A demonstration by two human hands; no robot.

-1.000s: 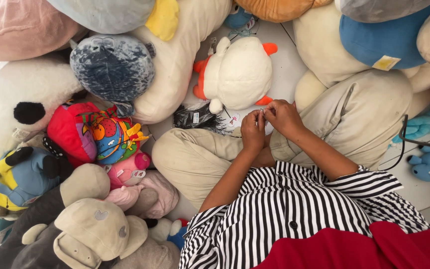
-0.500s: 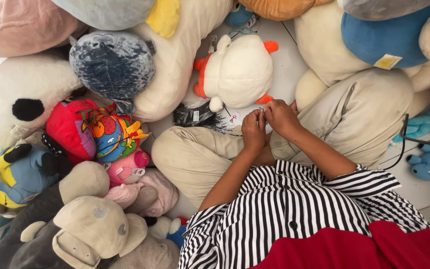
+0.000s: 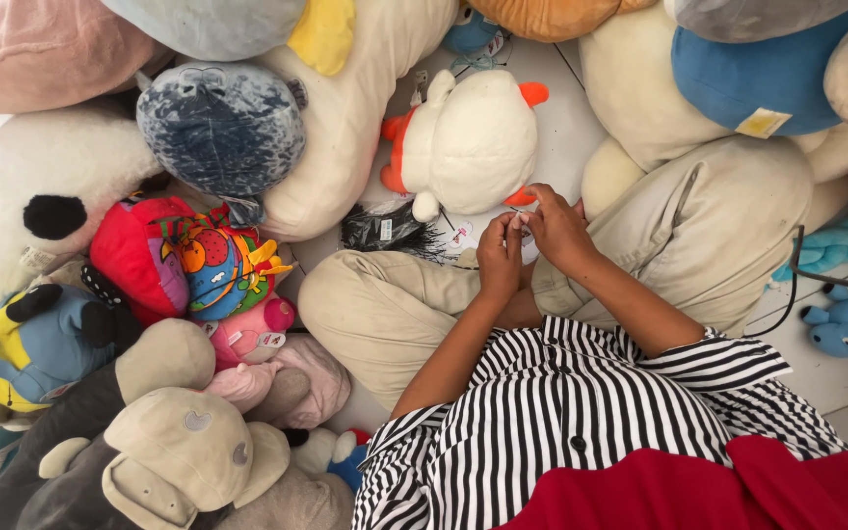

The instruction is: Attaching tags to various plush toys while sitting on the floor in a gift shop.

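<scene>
Left hand (image 3: 499, 257): closing its fingertips on a small white tag (image 3: 520, 228), pinching from the tag's near-left side.
Right hand (image 3: 556, 228): pinching the same small white tag from the right, so both hands are meeting over the lap, thumbs touching the tag.
Small white tag: sitting between the 2 grips, mostly hidden; whether a string is attached, I cannot tell.
Handling: it is looking light, thin and bendable, easy to crease or drop; a fingertip pinch at its edges is probably suiting it best.
Just beyond the grip: a black bundle (image 3: 385, 230) is lying to the left, more loose tags (image 3: 461, 237) beside it.
Farther beyond: a white stuffed toy (image 3: 468, 137) with orange parts is resting on the floor (image 3: 561, 108).
</scene>
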